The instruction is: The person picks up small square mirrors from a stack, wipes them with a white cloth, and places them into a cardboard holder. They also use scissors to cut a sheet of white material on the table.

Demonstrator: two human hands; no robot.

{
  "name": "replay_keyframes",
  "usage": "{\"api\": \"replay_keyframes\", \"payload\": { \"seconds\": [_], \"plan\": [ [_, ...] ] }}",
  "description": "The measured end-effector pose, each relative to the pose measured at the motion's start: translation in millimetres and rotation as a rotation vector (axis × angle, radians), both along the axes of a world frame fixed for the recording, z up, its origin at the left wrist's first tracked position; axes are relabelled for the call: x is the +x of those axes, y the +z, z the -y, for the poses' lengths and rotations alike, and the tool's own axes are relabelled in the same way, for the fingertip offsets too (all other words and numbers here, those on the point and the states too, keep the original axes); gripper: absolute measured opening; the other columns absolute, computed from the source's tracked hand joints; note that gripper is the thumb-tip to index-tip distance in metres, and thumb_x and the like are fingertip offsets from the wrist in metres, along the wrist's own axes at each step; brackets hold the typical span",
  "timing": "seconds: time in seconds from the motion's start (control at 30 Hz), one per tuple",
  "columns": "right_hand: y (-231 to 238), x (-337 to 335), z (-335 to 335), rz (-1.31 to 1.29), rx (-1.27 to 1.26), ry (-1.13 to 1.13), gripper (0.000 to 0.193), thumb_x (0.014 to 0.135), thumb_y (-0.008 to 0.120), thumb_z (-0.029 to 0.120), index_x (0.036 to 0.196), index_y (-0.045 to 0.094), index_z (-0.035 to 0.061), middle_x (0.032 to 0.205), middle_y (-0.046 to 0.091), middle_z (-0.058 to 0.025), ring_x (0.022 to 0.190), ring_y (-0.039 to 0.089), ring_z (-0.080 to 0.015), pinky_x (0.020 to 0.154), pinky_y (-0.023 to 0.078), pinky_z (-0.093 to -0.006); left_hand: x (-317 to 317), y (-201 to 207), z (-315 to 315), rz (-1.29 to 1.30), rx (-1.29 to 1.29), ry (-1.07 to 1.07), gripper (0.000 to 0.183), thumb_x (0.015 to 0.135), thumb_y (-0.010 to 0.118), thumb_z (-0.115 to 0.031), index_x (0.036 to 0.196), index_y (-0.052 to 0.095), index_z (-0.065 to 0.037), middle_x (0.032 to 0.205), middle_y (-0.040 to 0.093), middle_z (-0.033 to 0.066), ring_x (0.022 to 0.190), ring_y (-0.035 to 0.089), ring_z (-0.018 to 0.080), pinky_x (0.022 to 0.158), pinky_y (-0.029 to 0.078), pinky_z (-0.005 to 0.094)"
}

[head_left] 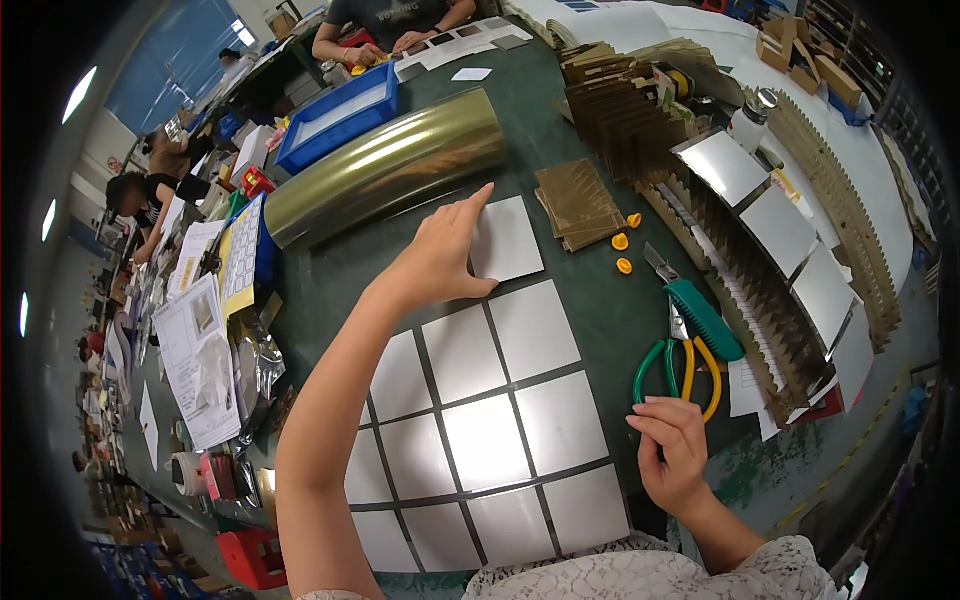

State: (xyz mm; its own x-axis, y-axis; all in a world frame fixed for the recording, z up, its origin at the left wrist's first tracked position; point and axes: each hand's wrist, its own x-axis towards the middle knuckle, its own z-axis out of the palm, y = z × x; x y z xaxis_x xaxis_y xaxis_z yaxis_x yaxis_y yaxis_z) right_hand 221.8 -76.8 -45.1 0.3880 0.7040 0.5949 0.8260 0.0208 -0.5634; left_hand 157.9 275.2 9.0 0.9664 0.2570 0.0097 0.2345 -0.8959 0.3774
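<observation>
My left hand (440, 250) reaches across the green table and spans a square silvery-white plate (512, 238), thumb at its near edge and fingers at its far corner. Nearer to me, rows of similar square plates (487, 440) lie in a grid with narrow gaps; my left forearm hides part of the left ones. At the right, my right hand (672, 450) is raised with its fingers curled together; whatever is between them, if anything, is hidden. Just beyond it lie scissors (680, 345) with one green and one yellow handle, and a green-handled utility knife (700, 310).
A large shiny olive film roll (390, 165) lies beyond my left hand, beside a blue tray (340, 118). Brown square sheets (580, 203) and small yellow caps (620, 242) sit to the right. Notched brown racks (740, 300) line the right edge. Papers (200, 360) lie left; a co-worker's hands (385, 50) work opposite.
</observation>
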Motion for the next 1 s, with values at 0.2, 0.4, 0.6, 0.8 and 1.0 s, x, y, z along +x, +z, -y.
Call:
{"api": "replay_keyframes", "payload": {
  "seconds": [0.2,0.4,0.6,0.8,1.0],
  "plan": [
    [-0.4,0.4,-0.1,0.003,-0.001,-0.003,0.033,0.073,0.062,-0.010,0.103,0.063,0.0027,0.104,0.061,-0.0105,0.096,0.060,-0.0302,0.080,0.050,-0.0369,2.2,1.1,0.1,-0.036,0.007,0.005,0.103,0.066,0.080,-0.025,0.149,0.019,-0.007,0.132,0.045,0.0204,0.123,0.041,0.0357,0.108,0.031,0.0404],
    [-0.4,-0.1,-0.7,0.007,-0.002,-0.006,0.033,0.072,0.062,-0.011,0.103,0.063,0.0027,0.103,0.060,-0.0104,0.096,0.060,-0.0301,0.080,0.050,-0.0366,2.2,0.4,1.6,-0.061,0.021,0.019,0.101,0.067,0.079,-0.025,0.148,0.021,-0.006,0.132,0.045,0.0207,0.124,0.041,0.0360,0.109,0.030,0.0405],
    [0.5,0.3,-1.2,0.006,-0.005,-0.007,0.034,0.071,0.062,-0.012,0.102,0.063,0.0028,0.103,0.060,-0.0106,0.096,0.060,-0.0302,0.080,0.050,-0.0366,1.8,-0.5,1.6,-0.046,0.035,-0.005,0.099,0.069,0.078,-0.026,0.147,0.022,-0.005,0.133,0.045,0.0215,0.124,0.041,0.0365,0.109,0.030,0.0411],
    [0.8,0.1,-1.8,-0.003,-0.004,-0.008,0.034,0.071,0.061,-0.012,0.102,0.063,0.0028,0.103,0.060,-0.0107,0.096,0.060,-0.0302,0.080,0.050,-0.0370,2.4,-5.1,-1.0,-0.039,0.025,-0.005,0.100,0.068,0.078,-0.027,0.147,0.021,-0.005,0.133,0.045,0.0238,0.126,0.040,0.0379,0.109,0.031,0.0424],
    [0.7,0.1,-1.7,-0.006,-0.010,-0.013,0.034,0.071,0.062,-0.012,0.101,0.063,0.0029,0.103,0.060,-0.0105,0.096,0.060,-0.0298,0.081,0.050,-0.0370,5.3,-7.3,-3.4,-0.065,-0.005,-0.006,0.101,0.068,0.079,-0.027,0.147,0.021,-0.003,0.130,0.047,0.0240,0.122,0.043,0.0378,0.107,0.033,0.0417]
  ]
}}
